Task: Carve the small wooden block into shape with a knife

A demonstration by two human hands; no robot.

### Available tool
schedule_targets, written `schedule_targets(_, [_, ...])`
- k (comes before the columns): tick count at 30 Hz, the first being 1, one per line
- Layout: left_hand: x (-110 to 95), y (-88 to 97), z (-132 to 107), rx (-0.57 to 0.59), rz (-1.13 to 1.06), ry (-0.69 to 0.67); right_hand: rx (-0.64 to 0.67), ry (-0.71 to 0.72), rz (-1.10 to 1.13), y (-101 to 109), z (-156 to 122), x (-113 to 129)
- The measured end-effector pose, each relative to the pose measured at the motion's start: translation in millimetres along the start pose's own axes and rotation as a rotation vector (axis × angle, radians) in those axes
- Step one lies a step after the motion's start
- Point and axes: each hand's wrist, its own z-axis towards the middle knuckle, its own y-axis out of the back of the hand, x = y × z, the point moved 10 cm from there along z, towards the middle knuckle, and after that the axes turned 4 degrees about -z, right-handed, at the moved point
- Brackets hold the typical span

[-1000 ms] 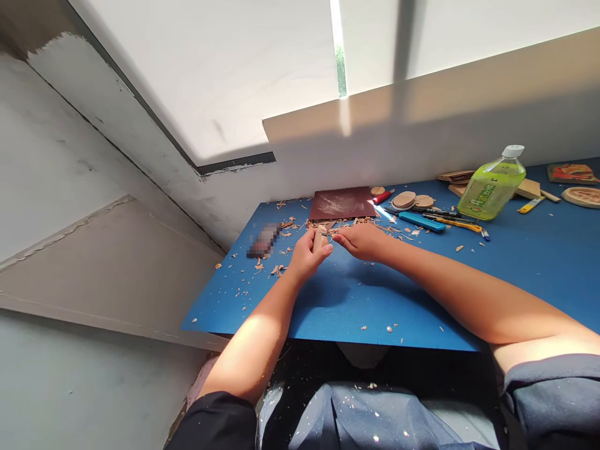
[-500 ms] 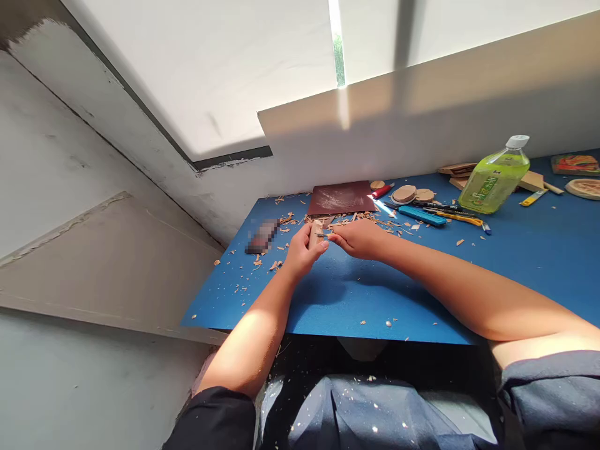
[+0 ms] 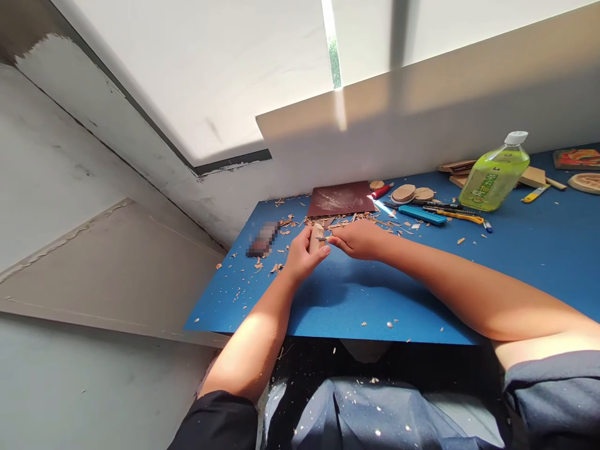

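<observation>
Over the blue table (image 3: 356, 312), my left hand (image 3: 301, 253) is closed around a small pale block of wood (image 3: 317, 236), held roughly upright. My right hand (image 3: 359, 239) grips a small carving knife (image 3: 322, 239), its thin dark blade lying against the right side of the block. Most of the knife's handle is hidden inside my fingers. Wood shavings (image 3: 344, 221) are scattered on the table just beyond both hands. Behind them lies a dark red sheet of sandpaper (image 3: 341, 199) dusted with pale powder.
To the right are a blue utility knife (image 3: 422, 215), a yellow cutter (image 3: 462, 216), round wood slices (image 3: 404, 193) and a bottle of green liquid (image 3: 495, 175). A red-handled tool (image 3: 382, 191) lies near the wall. A blurred dark object (image 3: 263, 239) is at left.
The view has shifted slightly. Both hands keep their hold on the wood block and the carving knife, with the blade still against the wood.
</observation>
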Motion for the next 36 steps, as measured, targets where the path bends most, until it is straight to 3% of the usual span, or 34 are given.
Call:
schedule_targets(6, [5, -5.3, 2, 0.024, -0.028, 0.013, 0.018, -0.067, -0.042, -1, 0, -17])
schedule_targets(15, [1, 1.0, 1, -0.005, 0.032, -0.013, 0.021, -0.007, -0.016, 1, -2, 1])
schedule_targets(28, [5, -1.6, 4, -0.004, 0.026, -0.009, 0.032, -0.122, -0.14, 3, 0, -22])
schedule_targets(36, [14, 10.5, 6, -0.101, 0.155, 0.05, 0.021, -0.33, -0.238, 2, -2, -57])
